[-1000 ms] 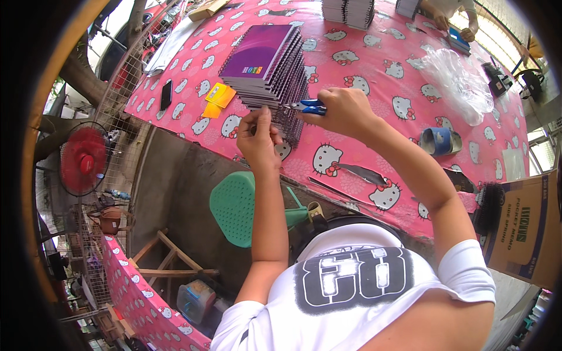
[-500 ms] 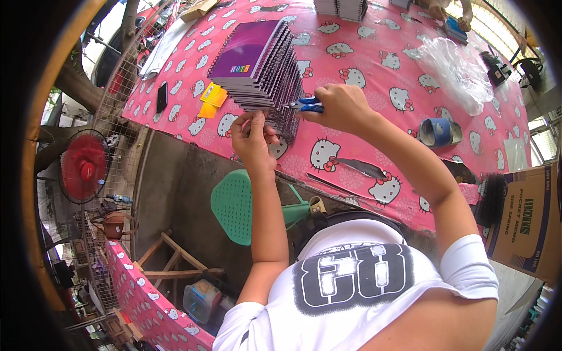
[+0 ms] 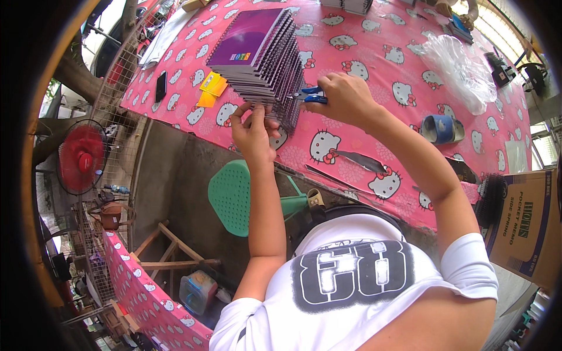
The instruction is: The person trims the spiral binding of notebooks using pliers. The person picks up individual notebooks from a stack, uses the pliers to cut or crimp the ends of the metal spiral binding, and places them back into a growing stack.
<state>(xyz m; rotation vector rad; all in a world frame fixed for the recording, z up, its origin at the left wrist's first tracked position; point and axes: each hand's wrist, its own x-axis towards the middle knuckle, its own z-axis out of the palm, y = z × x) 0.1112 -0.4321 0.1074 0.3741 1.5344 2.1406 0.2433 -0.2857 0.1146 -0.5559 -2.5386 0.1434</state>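
Observation:
A tall stack of spiral-bound notebooks (image 3: 249, 38) with purple covers stands on the pink patterned tablecloth (image 3: 374, 76). Its wire coils face right. My right hand (image 3: 345, 99) is closed round blue-handled pliers (image 3: 313, 95), whose metal jaws reach the coils on the stack's right side. At the near lower corner of the stack, my left hand (image 3: 256, 131) has its fingers curled against the notebooks' edges. Whether it pinches a single notebook I cannot make out.
Yellow packets (image 3: 212, 88) and a black phone (image 3: 161, 86) lie left of the stack. To the right are clear plastic (image 3: 456, 73), a blue tape roll (image 3: 440, 128) and a cardboard box (image 3: 524, 222). A green stool (image 3: 229, 199) stands below the table edge. Another person's hands (image 3: 465, 17) show far right.
The view has shifted slightly, so the stack appears a little higher. Both hands stay at the stack, and the pliers remain at the coils in my right hand.

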